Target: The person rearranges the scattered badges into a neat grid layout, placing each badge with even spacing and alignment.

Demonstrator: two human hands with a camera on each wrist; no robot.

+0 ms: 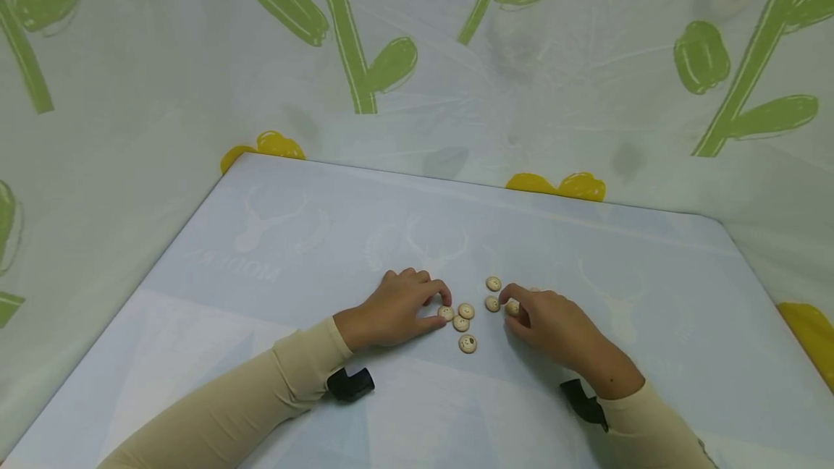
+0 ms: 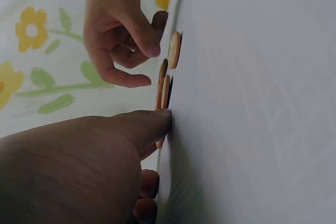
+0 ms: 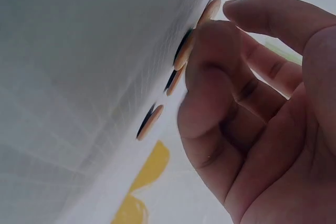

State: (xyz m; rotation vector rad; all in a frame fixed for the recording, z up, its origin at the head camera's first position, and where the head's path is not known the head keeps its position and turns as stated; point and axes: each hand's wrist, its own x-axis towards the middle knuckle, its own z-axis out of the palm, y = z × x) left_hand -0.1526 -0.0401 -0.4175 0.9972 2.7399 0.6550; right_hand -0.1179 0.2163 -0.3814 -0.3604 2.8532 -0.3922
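Note:
Several round, pale wooden buttons lie flat on the table. In the head view my left hand [image 1: 404, 307] has its thumb and index fingertip at opposite edges of the leftmost button [image 1: 446, 313], pinching it against the tabletop. Right beside it lie two more, an upper button [image 1: 465, 311] and a lower button [image 1: 461, 323]. My right hand [image 1: 550, 324] arches over another button [image 1: 512, 307], thumb and index finger apart. The right wrist view shows its curled fingers [image 3: 210, 98] in front of some buttons [image 3: 151, 123], with nothing between thumb and index.
Nearer me lies a button with a dark mark [image 1: 468, 344]. Between the hands are a far button [image 1: 493, 284] and another button [image 1: 491, 303]. Part of one button [image 1: 534, 289] shows behind the right hand. A leaf-patterned curtain [image 1: 443, 129] hangs beyond the pale table [image 1: 313, 223].

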